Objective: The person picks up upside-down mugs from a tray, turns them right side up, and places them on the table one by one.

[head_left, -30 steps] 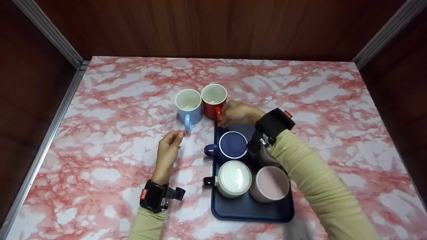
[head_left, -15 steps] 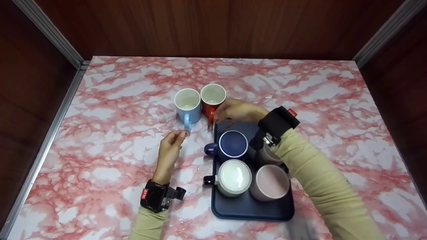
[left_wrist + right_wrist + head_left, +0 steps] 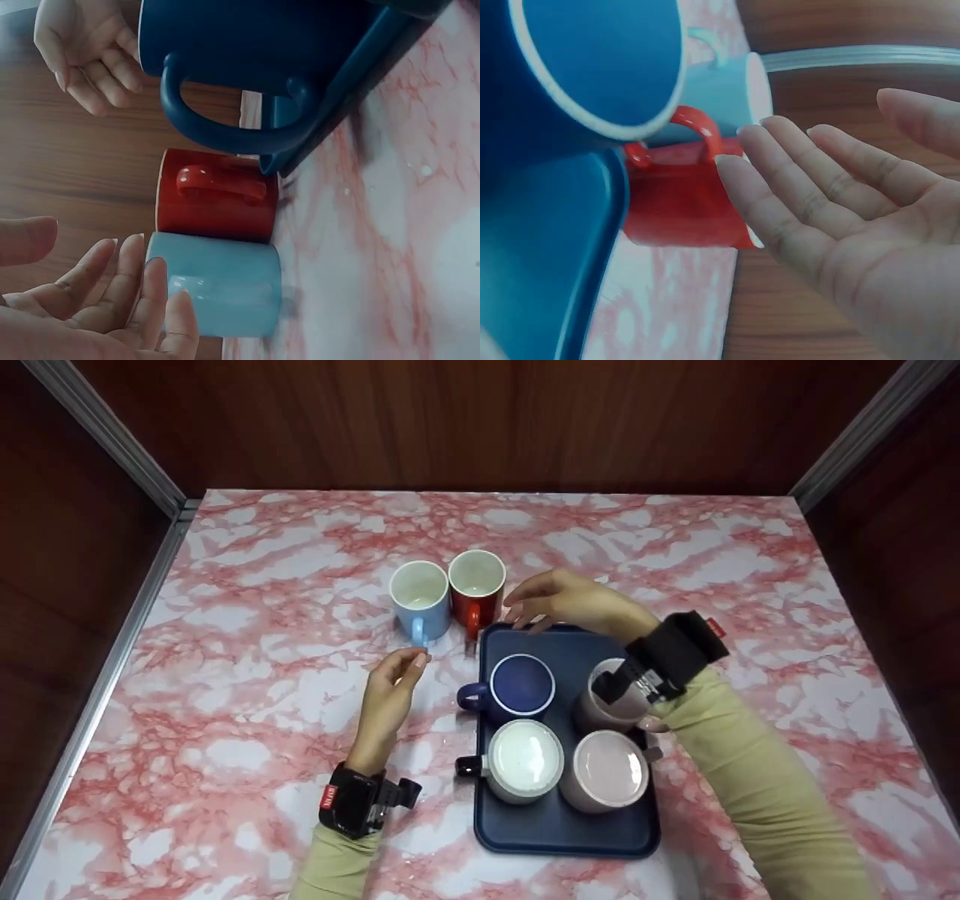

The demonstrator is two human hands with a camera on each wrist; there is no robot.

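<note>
A light-blue mug [image 3: 420, 598] and a red mug [image 3: 478, 591] stand upright side by side on the table, handles toward me. My left hand [image 3: 388, 690] is just in front of the light-blue mug's handle, holding nothing. In the left wrist view, the left fingers [image 3: 154, 300] are loosely extended and overlap that mug. To the right of the red mug, my right hand [image 3: 574, 600] hovers near the tray's far edge with relaxed fingers. The right wrist view shows its empty palm and fingertips [image 3: 731, 169] overlapping the red mug.
A dark blue tray [image 3: 562, 836] holds a navy mug [image 3: 523, 686], a white mug [image 3: 525, 761] with a black handle, and two pale pink mugs [image 3: 609, 772]. The left handles jut over the tray's edge. Wooden panels [image 3: 480, 427] enclose the marbled table.
My right hand has let go of the red mug's handle and drawn away to the right. The red mug's handle has turned left, toward me. My left hand has shifted slightly right.
</note>
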